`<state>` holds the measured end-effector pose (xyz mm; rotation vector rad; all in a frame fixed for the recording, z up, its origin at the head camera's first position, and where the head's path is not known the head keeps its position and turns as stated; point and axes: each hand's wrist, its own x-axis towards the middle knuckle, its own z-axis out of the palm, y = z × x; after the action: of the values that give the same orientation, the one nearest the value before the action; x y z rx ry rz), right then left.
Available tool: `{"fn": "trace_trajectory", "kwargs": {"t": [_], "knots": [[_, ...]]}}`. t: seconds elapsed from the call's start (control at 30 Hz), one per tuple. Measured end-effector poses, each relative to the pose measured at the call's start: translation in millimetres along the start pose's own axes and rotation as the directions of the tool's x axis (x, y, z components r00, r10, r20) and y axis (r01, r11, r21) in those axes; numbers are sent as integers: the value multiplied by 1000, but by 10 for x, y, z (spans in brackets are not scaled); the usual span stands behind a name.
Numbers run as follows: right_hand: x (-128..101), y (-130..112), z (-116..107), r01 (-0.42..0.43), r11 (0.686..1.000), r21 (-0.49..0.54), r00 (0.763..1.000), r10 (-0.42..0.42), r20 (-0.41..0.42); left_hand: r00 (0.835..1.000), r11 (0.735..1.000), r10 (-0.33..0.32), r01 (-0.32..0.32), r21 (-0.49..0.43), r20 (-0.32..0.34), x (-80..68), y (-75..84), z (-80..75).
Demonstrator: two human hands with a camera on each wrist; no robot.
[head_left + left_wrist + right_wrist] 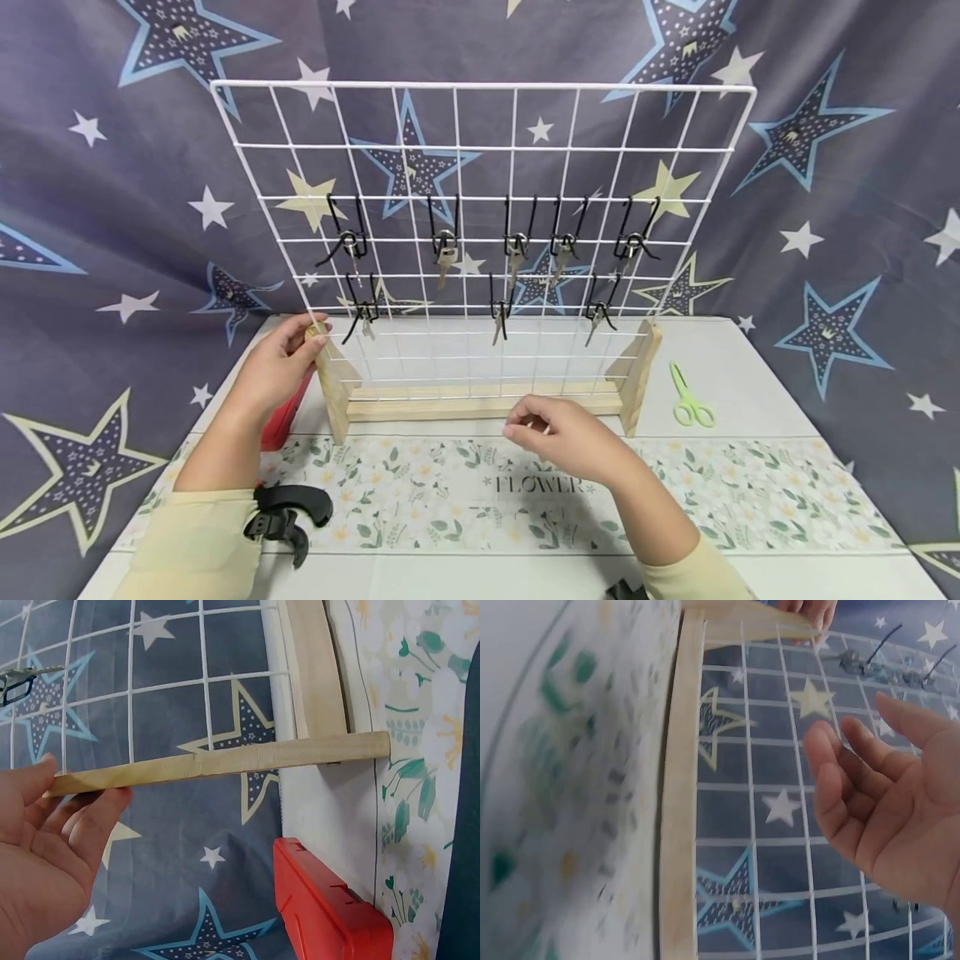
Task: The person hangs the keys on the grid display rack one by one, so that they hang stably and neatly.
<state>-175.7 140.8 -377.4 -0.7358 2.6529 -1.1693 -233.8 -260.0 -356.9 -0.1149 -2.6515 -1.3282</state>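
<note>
A white wire grid rack [483, 86] stands upright on a wooden base. Black hooks on it hold keys [446, 257] in two rows, several in each. At the rack's left side, my left hand [272, 371] pinches the upper end of the wooden side post [225, 760], thumb on one face and fingers on the other. My right hand [566, 437] hovers before the base bar [480, 407], its fingers loosely curled and holding nothing. The right wrist view shows that hand [892, 795] apart from the wires.
Beside the left post lies a red case [322, 907]. Green-handled scissors [688, 400] rest on the white table to the right of the rack. A floral strip [420, 500] runs across the tabletop, and a star-patterned curtain [862, 208] hangs behind.
</note>
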Motion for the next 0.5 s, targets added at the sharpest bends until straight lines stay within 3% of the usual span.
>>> {"fn": "trace_trajectory", "kwargs": {"t": [0.23, 0.4, 0.5], "knots": [[-172, 231, -61, -48, 999, 4, 998, 48, -38, 1000, 1000, 11, -10, -22, 24, -14, 9, -16], [-301, 308, -94, -81, 997, -15, 993, 80, -83, 998, 997, 27, -22, -76, 62, -122, 75, 2], [-383, 323, -124, -100, 994, -38, 988, 95, -123, 998, 993, 43, -39, -110, 35, -220, 131, 18]]}}
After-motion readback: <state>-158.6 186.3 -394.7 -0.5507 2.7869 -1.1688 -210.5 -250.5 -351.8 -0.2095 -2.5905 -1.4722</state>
